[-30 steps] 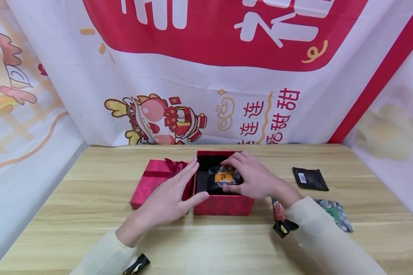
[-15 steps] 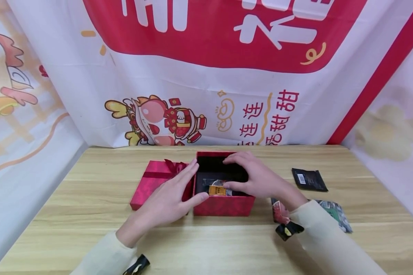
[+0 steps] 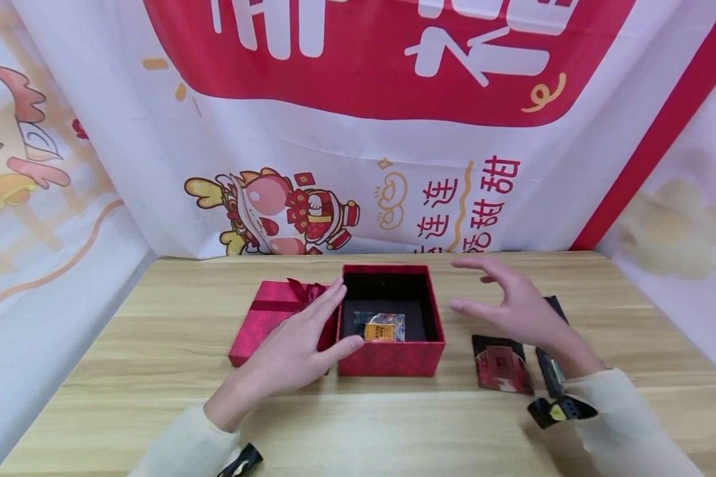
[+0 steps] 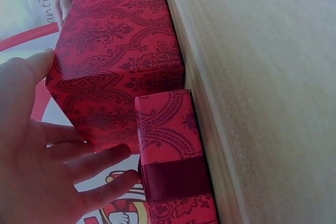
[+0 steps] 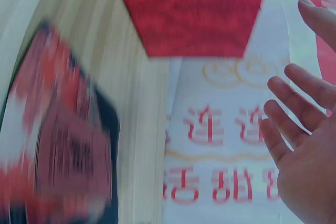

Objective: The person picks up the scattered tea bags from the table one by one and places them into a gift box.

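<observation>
A red patterned gift box [image 3: 390,360] stands uncovered on the table, its inside black. A small clear-and-black packet with an orange label [image 3: 379,327] lies in it, near the front wall. My left hand [image 3: 295,348] rests against the box's left side with straight fingers, the thumb at the near corner; in the left wrist view the thumb touches the box's edge. Right of the box, my right hand [image 3: 516,308] hovers with spread fingers and holds nothing. Below it lies a red-and-black packet [image 3: 502,366], blurred in the right wrist view.
The red lid [image 3: 265,318] with a dark ribbon bow lies left of the box, partly behind my left hand. A black packet [image 3: 556,307] and another packet [image 3: 550,374] are mostly hidden by the right forearm. A printed cloth [image 3: 370,185] hangs behind the table.
The right hand has let go of the orange-labelled packet inside the box, then moved out and to the right, over the other packets. The left hand has stayed at the box's left side.
</observation>
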Demonstrator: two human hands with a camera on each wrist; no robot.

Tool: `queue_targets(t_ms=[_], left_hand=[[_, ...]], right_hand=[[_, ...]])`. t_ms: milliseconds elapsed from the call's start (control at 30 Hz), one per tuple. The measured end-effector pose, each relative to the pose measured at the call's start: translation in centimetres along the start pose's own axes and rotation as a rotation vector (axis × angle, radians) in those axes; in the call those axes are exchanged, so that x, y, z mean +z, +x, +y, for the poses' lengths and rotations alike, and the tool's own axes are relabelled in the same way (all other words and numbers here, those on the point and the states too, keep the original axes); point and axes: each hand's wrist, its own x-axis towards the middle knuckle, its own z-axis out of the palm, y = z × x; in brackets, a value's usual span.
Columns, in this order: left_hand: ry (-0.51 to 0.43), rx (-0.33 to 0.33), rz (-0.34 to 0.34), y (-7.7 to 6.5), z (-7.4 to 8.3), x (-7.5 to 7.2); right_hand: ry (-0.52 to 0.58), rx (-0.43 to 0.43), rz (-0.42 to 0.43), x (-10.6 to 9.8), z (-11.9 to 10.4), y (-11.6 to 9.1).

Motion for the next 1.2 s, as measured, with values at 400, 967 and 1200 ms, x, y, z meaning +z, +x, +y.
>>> queue_targets(t_ms=[400, 967, 1200], left_hand=[[0.015, -0.002, 0.008, -0.5, -0.2, -0.2], [0.009, -0.006, -0.014, 0.2, 0.1, 0.3], [0.002, -0.014, -0.012, 0.0, 0.2, 0.2]], right_hand=[[-0.084, 0.132, 0.063, -4.7, 6.1, -3.3], [-0.119, 0.302, -0.132, -7.7, 12.7, -5.0], [-0.153, 0.312, -0.214, -7.3, 13.5, -4.4]])
